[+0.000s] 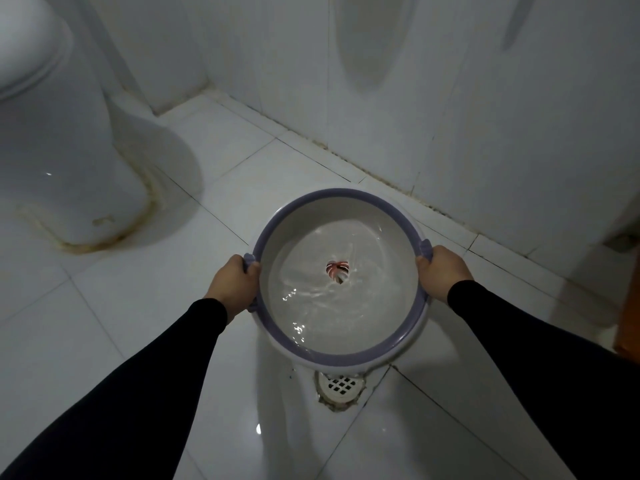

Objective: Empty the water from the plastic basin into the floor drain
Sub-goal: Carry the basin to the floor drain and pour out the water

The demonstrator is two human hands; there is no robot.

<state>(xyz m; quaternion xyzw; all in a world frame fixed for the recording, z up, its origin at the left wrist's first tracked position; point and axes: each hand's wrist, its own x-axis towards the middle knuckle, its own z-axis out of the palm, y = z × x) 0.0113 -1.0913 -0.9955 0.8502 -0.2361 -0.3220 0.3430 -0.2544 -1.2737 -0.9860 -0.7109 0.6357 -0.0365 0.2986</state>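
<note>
From the head camera we look down along both our arms, stretched forward in black sleeves (180,344) and angled inward toward the plastic basin (341,202), which we hold between them above the white tiled floor (145,299). Our left hand (232,285) grips the basin's left handle, fingers curled over the purple rim with the thumb toward the inside edge. Our right hand (441,271) grips the right handle the same way, knuckles facing up and the wrist bent slightly inward. Both grips are closed tight around the handles.

The basin is round, pale inside with a purple rim, and tipped a little toward us, so that the water (311,306) pools against the near wall and ripples with bright glints. A small red and white mark (337,270) sits at the centre of the bottom. The basin's near edge hangs just above the floor drain (341,384), a white grid cover set in the tiles, partly hidden by the rim.

To the left stands the base of a toilet (69,168); a tiled wall (485,116) runs behind the basin.
</note>
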